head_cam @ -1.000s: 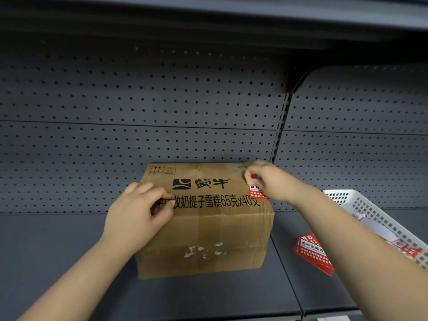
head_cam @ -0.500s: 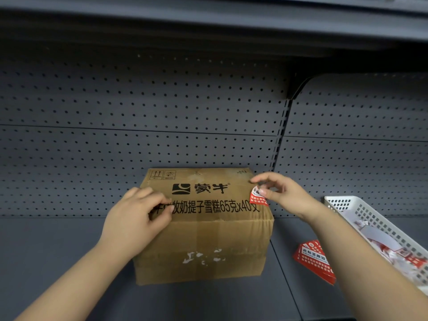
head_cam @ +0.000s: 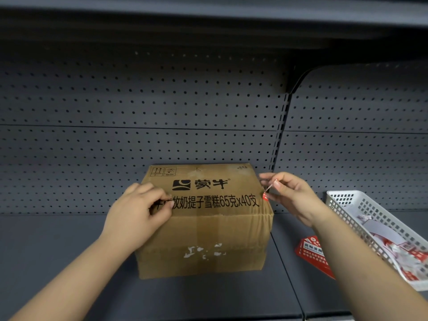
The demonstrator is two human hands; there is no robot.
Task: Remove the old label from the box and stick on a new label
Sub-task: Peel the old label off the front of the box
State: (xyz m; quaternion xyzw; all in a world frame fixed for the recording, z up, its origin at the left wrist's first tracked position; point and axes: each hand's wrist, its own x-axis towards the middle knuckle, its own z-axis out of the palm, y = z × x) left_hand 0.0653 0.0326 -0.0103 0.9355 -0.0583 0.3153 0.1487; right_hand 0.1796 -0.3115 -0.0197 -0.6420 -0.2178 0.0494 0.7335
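Observation:
A brown cardboard box with black printed characters stands on the grey shelf. My left hand presses on the box's top left, fingers curled over the print. At the box's top right edge my right hand pinches a small red and white label. Most of the label is lifted off the cardboard; only its lower red tip still touches the corner. White torn patches mark the box's front face.
A white perforated basket with crumpled red and white paper stands at the right. A stack of red labels lies on the shelf between box and basket. Perforated grey back panels rise behind, another shelf overhead.
My right hand has peeled the label up and rightward off the box's top; it lay flat a second ago. The left hand has stayed on the box.

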